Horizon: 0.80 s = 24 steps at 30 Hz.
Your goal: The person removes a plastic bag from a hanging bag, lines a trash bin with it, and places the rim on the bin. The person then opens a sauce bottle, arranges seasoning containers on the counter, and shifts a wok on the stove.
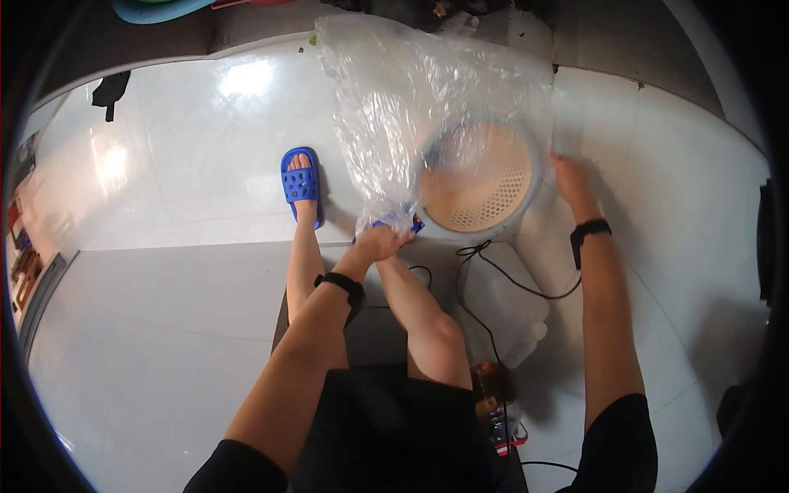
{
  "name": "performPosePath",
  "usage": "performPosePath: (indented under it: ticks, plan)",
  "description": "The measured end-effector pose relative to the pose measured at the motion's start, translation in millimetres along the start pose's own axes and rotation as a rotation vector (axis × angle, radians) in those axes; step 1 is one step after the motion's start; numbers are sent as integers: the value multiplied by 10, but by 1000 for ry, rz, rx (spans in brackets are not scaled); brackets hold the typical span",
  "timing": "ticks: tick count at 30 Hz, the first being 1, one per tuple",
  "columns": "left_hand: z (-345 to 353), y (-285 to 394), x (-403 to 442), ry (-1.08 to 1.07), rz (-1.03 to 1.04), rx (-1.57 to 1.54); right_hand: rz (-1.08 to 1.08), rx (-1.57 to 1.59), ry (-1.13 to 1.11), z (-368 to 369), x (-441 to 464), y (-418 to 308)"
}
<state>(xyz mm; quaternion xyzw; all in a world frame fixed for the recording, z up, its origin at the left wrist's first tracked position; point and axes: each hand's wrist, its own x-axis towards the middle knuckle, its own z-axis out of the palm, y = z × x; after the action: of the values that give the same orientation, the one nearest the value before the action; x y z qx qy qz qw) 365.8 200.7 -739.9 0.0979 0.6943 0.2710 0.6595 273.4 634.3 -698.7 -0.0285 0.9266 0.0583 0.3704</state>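
Note:
My left hand is closed on the gathered end of a large clear plastic bag, in front of my right knee. The bag spreads out over the floor and lies partly across a round basket with a beige perforated inside and a grey rim. Just right of the basket's rim, my right hand is raised and blurred. Its fingertips are near the bag's right edge, and whether they pinch anything is not clear.
A blue slipper is on my left foot. A whitish plastic jug and a black cable lie below the basket. A black object is at the upper left, and a blue basin at the top edge.

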Motion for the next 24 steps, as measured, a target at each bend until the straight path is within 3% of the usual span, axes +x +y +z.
performPosePath:
  ticks: [1, 3, 4, 5, 6, 7, 8, 9, 11, 12, 13, 15, 17, 18, 19, 20, 23, 24]
  plan:
    - [112, 15, -25, 0, 1, 1, 46, -56, -75, 74, -125, -5]
    - [340, -4, -21, -15, 203, 58, 93, -113, -147, 122, -404, -76]
    - [565, -42, 121, 257, 121, 264, 7, -66, -44, 127, -581, -177]
    - [553, 19, 166, 257, 123, 265, -79, -20, 59, 120, -670, -271]
    - [485, 85, 215, 268, 121, -158, -78, -20, 57, 112, -684, -346]
    - [383, 142, 247, 268, 112, -581, -343, -261, 201, 118, -707, -432]
    - [67, 243, 228, -3, -131, -828, -607, -500, 345, 142, -731, -497]
    - [66, 303, 190, -6, -133, -828, -606, -498, 341, 200, -707, -541]
    - [89, 373, 128, 253, 94, -1161, -575, -609, 333, 312, -559, -631]
    - [-21, 307, 131, 106, 147, -1243, -577, -601, 340, 322, -490, -672]
    - [-74, 97, 181, 113, 141, -1235, -610, -626, 270, 331, -440, -720]
    - [-29, -363, 242, 366, 362, -804, -643, -639, 194, 275, -498, -858]
    - [-529, 48, -313, 536, 354, -1256, -740, -131, 368, -129, -528, -1020]
    - [-696, 3, -378, 562, 200, -1178, -742, -131, 379, -440, -590, -1137]
    - [-896, -90, -465, 584, 53, -1093, -741, 75, 411, -808, -693, -1262]
    - [-1019, -211, -622, 660, 71, -942, -736, 279, 442, -1059, -762, -1338]
    - [-1390, 49, -1387, 855, 78, -738, -581, 380, 618, -1445, -825, -1391]
    - [-1509, 169, -1684, 776, 86, -743, -576, 374, 630, -1529, -861, -1369]
